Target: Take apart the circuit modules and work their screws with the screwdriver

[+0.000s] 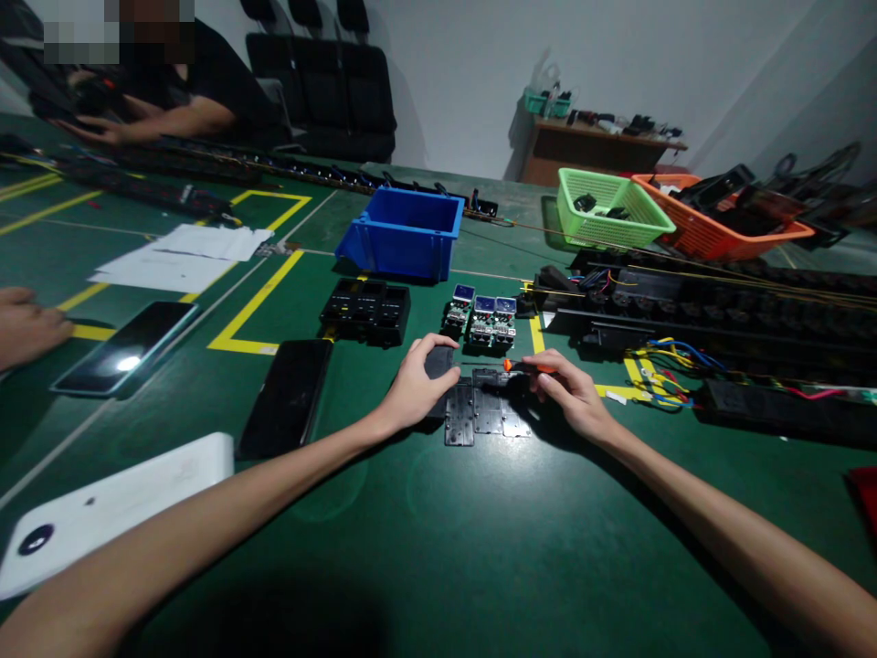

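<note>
There, green basket [608, 229]: black parts [585, 204].

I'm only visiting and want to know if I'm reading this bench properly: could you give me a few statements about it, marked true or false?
1. The right hand holds a thin tool with orange on it. True.
2. The left hand is empty. False: it holds a black case.
3. Small boards with blue displays sit beyond the black plates. True.
4. The blue bin is right of the green basket in the picture. False: it is to the left.
</note>
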Available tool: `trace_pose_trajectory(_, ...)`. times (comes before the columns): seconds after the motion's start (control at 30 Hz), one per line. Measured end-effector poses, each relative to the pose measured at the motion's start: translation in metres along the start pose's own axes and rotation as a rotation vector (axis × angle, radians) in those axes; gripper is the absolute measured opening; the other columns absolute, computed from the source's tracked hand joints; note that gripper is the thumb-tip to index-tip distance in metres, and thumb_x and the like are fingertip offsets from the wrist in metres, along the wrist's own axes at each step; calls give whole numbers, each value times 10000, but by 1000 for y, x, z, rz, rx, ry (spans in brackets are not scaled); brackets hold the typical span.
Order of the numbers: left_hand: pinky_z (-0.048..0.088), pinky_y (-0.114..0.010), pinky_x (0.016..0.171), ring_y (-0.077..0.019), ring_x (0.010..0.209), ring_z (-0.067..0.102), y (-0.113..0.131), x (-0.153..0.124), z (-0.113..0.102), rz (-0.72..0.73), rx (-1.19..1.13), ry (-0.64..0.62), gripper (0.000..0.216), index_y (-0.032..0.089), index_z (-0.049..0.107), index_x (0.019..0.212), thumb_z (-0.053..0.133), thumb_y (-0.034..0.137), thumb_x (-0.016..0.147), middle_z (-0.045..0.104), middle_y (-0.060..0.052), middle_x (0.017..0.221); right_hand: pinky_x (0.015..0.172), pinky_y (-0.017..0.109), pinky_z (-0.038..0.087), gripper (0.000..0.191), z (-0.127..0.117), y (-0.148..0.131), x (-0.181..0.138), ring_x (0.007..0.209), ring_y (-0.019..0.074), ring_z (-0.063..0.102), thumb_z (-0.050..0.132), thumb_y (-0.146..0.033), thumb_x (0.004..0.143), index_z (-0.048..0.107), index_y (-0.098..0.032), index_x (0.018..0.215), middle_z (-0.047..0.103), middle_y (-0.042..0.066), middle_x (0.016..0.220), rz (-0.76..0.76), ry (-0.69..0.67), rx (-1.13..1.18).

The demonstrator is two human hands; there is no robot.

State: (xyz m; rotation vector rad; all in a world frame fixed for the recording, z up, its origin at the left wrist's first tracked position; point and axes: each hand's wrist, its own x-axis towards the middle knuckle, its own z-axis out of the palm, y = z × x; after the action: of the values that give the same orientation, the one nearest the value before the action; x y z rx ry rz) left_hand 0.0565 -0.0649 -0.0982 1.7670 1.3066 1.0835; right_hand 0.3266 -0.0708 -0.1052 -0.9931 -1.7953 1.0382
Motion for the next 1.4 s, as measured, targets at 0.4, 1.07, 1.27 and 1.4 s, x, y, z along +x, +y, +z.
trace_pose_trajectory(0.4,429,-348,926,-189,980,555,-2,1,1,4,10,4,274,206,576,1062,595,210,789,576,-36,1051,419,194,285,259,5,3,2,456,66,370,590,-373,895,538,-230,1104,409,-78,590,124,108,139)
trace_pose_trajectory(1.07,433,-348,917,-192,983,556,-2,1,1,11,1,-3,287,201,574,1073,598,215,788,579,-40,1052,752,326,483,104,-1,8,1,1003,210,576,632,-224,843,654,-190,748,586,75,1051,-69,161,-11)
trace_pose_trajectory(1.27,437,-344,902,-193,969,557,-2,0,1,4,-2,-5,303,201,573,1078,611,224,779,578,-38,1029,922,399,436,82,-2,5,2,1111,232,526,641,-260,851,690,-225,908,557,73,1086,-101,65,-75)
trace_pose_trajectory(1.4,436,-346,904,-194,973,557,-3,0,1,3,-4,-4,305,203,569,1080,611,226,780,575,-37,1022,930,395,433,155,-3,2,3,1135,231,506,631,-286,865,696,-247,1000,559,75,1106,-104,-12,-110)
